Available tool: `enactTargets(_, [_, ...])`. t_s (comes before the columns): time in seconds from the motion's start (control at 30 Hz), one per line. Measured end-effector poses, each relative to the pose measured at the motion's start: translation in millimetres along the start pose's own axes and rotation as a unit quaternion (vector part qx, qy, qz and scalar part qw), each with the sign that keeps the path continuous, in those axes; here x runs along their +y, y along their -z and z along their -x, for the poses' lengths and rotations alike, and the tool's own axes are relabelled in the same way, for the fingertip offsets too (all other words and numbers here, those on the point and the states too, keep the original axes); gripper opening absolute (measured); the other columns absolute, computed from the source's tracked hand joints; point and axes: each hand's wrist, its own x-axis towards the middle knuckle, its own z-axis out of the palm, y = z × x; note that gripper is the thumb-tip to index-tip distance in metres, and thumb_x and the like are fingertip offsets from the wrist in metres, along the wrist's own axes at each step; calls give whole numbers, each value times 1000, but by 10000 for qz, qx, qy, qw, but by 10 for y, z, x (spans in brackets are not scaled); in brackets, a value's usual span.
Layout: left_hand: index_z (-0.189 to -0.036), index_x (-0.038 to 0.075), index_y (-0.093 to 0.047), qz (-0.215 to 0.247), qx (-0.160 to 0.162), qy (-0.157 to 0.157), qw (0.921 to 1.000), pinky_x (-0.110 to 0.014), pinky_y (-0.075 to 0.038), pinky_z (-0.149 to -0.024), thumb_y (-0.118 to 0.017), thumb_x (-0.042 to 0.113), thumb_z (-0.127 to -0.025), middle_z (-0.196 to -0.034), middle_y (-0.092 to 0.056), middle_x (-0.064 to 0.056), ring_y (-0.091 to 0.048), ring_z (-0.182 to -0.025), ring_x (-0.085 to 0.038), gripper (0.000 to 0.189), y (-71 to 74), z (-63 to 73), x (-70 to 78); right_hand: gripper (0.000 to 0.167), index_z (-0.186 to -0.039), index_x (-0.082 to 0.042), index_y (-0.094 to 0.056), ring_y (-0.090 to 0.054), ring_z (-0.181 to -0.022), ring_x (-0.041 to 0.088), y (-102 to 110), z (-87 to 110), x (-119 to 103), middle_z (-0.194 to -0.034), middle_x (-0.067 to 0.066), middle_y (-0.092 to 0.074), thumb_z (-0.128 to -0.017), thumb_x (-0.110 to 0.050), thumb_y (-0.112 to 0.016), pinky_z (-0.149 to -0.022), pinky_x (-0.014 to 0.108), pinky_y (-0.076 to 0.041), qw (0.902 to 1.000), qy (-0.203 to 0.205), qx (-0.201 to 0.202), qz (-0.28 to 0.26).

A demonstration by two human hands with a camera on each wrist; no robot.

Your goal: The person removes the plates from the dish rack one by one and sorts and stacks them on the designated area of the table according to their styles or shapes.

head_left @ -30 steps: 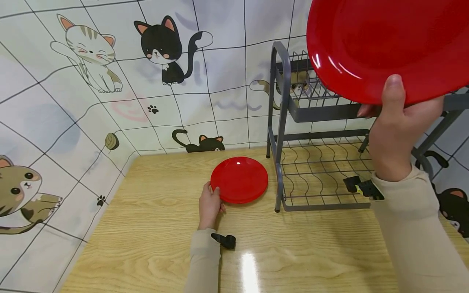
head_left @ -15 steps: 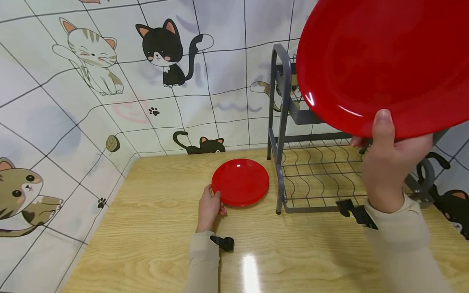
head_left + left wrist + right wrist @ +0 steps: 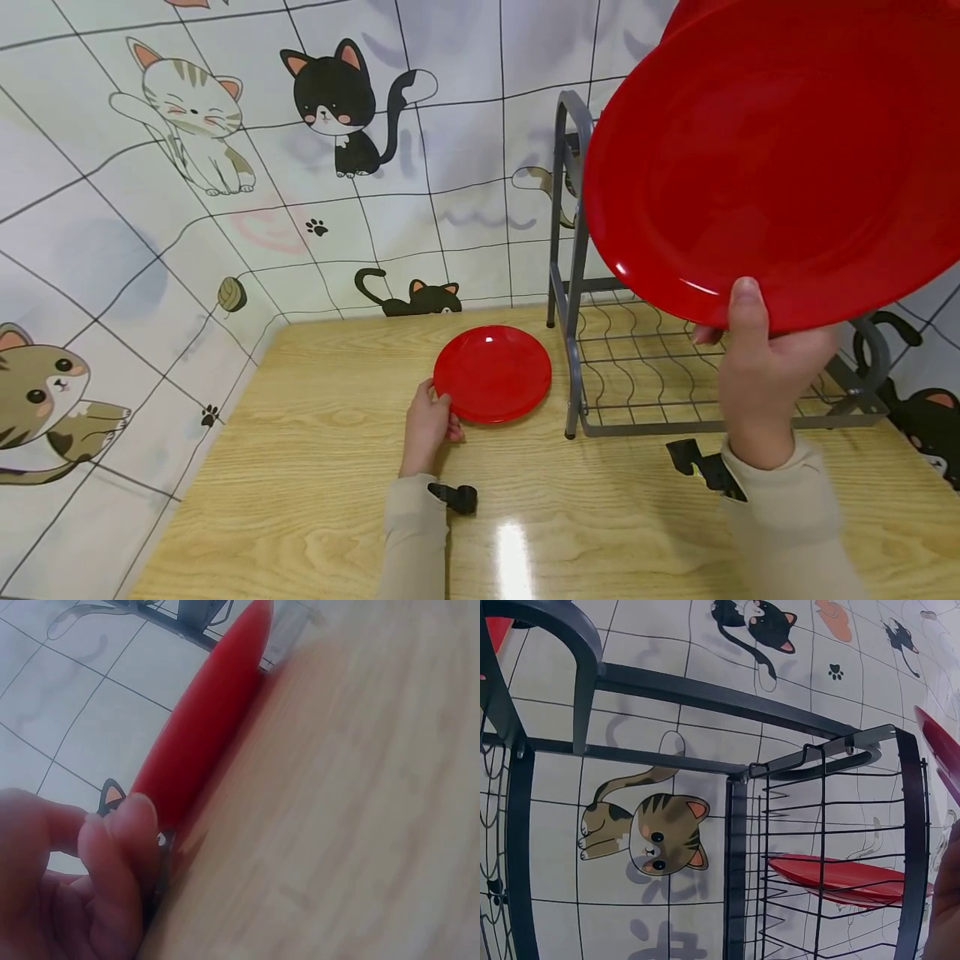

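Note:
My left hand (image 3: 427, 423) pinches the near left rim of a small round red plate (image 3: 491, 373) low at the table, left of the rack. In the left wrist view this plate (image 3: 202, 724) shows edge-on. My right hand (image 3: 768, 387) holds a larger red plate (image 3: 772, 175) by its lower rim, thumb on the face and fingers behind. That plate is raised and tilted in front of the grey two-tier dish rack (image 3: 573, 358), covering much of its upper tier. In the right wrist view, another red plate (image 3: 847, 881) stands in the wire upper tier.
The rack's lower wire shelf (image 3: 645, 358) sits just over the wooden table (image 3: 300, 467). A tiled wall with cartoon cats (image 3: 465, 167) rises behind and to the left. A dark strap mount (image 3: 453, 497) is on the left sleeve.
My right hand has moved down and left, bringing the large plate more fully into view. Behind its upper edge, more red shows. My left hand and the small plate have hardly moved.

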Motion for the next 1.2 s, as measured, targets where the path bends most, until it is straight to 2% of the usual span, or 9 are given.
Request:
enactTargets(0.23, [-136, 11, -29, 4, 260, -162, 9995, -32, -48, -41, -39, 14, -91, -56, -53, -10, -54, -38, -20, 46, 10, -9, -23, 27, -103, 11, -45, -48, -42, 19, 7, 175, 0, -84, 25, -53, -77, 5, -48, -45, 21, -46, 9998, -168, 87, -1])
enactTargets(0.47, [-135, 11, -31, 67, 423, -264, 9987, -33, -49, -42, -41, 19, -92, -54, -50, -8, -53, -38, -21, 45, 31, -16, -39, 22, -99, 11, -46, -46, -39, 20, 24, 283, 39, -77, 23, -53, -77, 5, -48, -41, 22, -44, 9992, -264, 264, -137])
enactTargets(0.73, [-128, 17, -42, 163, 719, -636, 9952, -30, -46, -39, -45, 29, -93, -58, -51, -11, -50, -39, -23, 37, 50, -6, 17, 21, -98, 13, -47, -46, -39, 19, 36, 341, 49, -76, 23, -54, -77, 7, -48, -40, 21, -43, 9994, -215, 199, -184])
enactTargets(0.93, [-115, 19, -54, 97, 557, -948, 9939, -32, -47, -44, -50, 33, -91, -61, -53, -10, -52, -47, -31, 28, 10, 38, 105, 15, -90, 15, -49, -46, -39, 19, 51, 365, 79, -68, 20, -53, -77, 8, -49, -40, 21, -42, 9996, -213, 32, -174])
enactTargets(1.07, [-112, 19, -57, -25, 258, -1119, 9934, -36, -50, -48, -52, 39, -89, -63, -53, -10, -53, -50, -34, 31, -10, 83, 181, 15, -92, 14, -48, -44, -37, 18, 96, 395, 110, -66, 19, -53, -78, 8, -49, -40, 21, -42, 9994, -313, -111, -104])
enactTargets(1.2, [-112, 24, -56, -127, -58, -1295, 9915, -38, -51, -51, -52, 48, -85, -65, -55, -10, -53, -52, -31, 36, -11, 129, 285, 15, -93, 14, -48, -44, -37, 18, 164, 417, 161, -64, 19, -53, -80, 8, -49, -40, 22, -42, 9987, -447, -230, -19])
